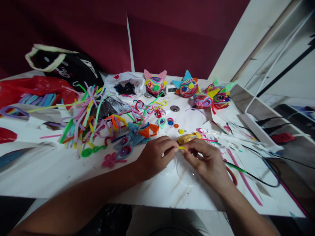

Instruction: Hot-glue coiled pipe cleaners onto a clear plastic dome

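Note:
Near the front middle of the table, my left hand (157, 155) and my right hand (205, 160) meet with bent fingers. A short yellow pipe cleaner (182, 147) is pinched between the fingertips of both. Just beyond my right hand lies a yellow packet (189, 138). Under the hands are clear round plastic pieces (188, 173), partly covered. Left of my left hand are a pink pipe-cleaner flower (110, 160) and blue coiled loops (124, 150). Small coiled discs, one a yellow disc (181, 131), lie beyond my fingers.
A large heap of coloured pipe cleaners (83, 121) spreads on the left beside a red plastic bag (36, 87). Along the back stand several decorated animal heads (155, 86). Cables, a power strip (261, 132) and paper scraps crowd the right. A black bag (73, 67) leans at back left.

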Motion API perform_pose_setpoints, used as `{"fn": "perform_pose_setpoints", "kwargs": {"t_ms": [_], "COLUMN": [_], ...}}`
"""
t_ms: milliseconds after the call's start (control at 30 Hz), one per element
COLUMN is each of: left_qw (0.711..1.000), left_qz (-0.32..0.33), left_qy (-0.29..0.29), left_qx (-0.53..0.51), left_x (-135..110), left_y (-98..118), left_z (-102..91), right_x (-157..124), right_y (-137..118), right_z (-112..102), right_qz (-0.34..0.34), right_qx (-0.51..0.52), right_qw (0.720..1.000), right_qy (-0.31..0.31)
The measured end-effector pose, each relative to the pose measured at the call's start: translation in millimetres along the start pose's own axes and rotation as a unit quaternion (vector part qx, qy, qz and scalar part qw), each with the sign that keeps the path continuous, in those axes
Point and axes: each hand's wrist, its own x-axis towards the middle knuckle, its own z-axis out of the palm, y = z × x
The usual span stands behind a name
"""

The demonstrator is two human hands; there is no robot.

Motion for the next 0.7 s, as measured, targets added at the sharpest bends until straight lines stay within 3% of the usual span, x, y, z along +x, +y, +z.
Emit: {"fn": "perform_pose_setpoints", "kwargs": {"t_ms": [100, 200, 467, 700], "left_qw": [0.996, 0.996, 0.998, 0.969], "left_qz": [0.066, 0.068, -0.047, -0.178], "left_qy": [-0.017, -0.009, -0.003, -0.012], "left_qx": [0.063, 0.065, -0.042, -0.171], "left_x": [-0.8, 0.1, 3.3, -0.9], "left_y": [-2.1, -3.9, -0.8, 7.2], "left_z": [-0.5, -1.5, -2.3, 1.8], "right_x": [3.0, 3.3, -3.7, -10.0], "right_y": [-5.6, -8.0, -4.8, 0.3], "right_z": [-7.5, -7.9, -1.3, 12.8], "right_qz": [-0.062, -0.110, -0.057, -0.010], "right_qx": [-0.100, -0.175, -0.085, 0.024], "right_qw": [0.992, 0.976, 0.995, 0.997], "right_qy": [-0.054, -0.069, -0.016, 0.075]}}
